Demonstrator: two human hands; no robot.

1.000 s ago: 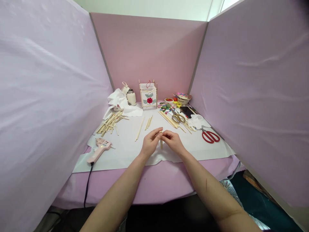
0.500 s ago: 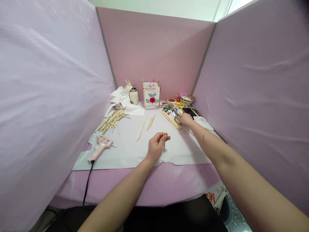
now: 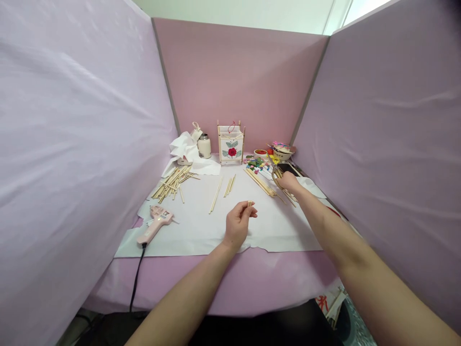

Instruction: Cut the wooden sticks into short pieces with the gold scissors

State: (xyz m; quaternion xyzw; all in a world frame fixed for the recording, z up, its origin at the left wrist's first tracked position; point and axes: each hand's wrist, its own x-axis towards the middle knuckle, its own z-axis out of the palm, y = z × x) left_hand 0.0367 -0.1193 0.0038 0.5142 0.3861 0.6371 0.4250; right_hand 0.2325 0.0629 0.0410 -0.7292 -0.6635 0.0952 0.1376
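My left hand (image 3: 239, 220) is closed above the front of the white cloth. Its thumb and fingers pinch short wooden sticks (image 3: 249, 203); only their ends show above the fingertips. Over at the right, my right hand (image 3: 289, 182) is closed on the gold-coloured handles of a pair of scissors (image 3: 276, 176). The blades point away from me, over small coloured pieces. Close by on the left of that hand lies a bundle of long wooden sticks (image 3: 260, 182). Between my hands and the left pile lie several cut short sticks (image 3: 229, 186) and longer thin sticks (image 3: 216, 194).
A pink glue gun (image 3: 155, 226) with a black cord lies at left, below a pile of sticks (image 3: 172, 183). At the back stand a cream jar (image 3: 204, 146), a lantern-like frame with a red flower (image 3: 231, 149) and bowls (image 3: 282, 154). A dark phone (image 3: 287, 167) lies at right.
My right hand has drawn the scissors slightly to the right, up off the coloured pieces. My left hand still pinches the sticks, now tilted so less of them shows. The view has shifted slightly.
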